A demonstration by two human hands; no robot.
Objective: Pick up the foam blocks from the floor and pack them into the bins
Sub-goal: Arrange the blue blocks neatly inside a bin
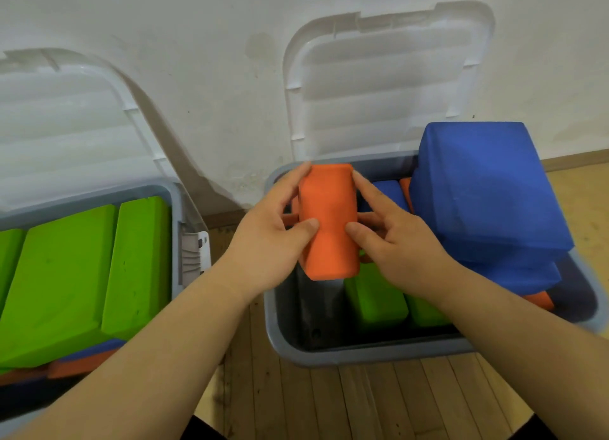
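An orange foam block [328, 219] stands on end above the left part of the right grey bin [362, 354]. My left hand [267, 238] grips its left side, thumb on the front face. My right hand [395, 238] grips its right side, thumb on the front as well. Inside this bin lie green blocks [375, 294], an orange block [540, 299] and a stack of large blue blocks [487, 189] rising above the rim on the right. The left grey bin [176, 215] holds big green blocks [66, 275] over orange and blue ones.
Both bins have clear lids, the right lid [389, 87] and the left lid [66, 126], leaning open against the white wall. A wooden floor [362, 403] runs between and in front of the bins. The right bin's left front corner shows dark bare bottom [316, 311].
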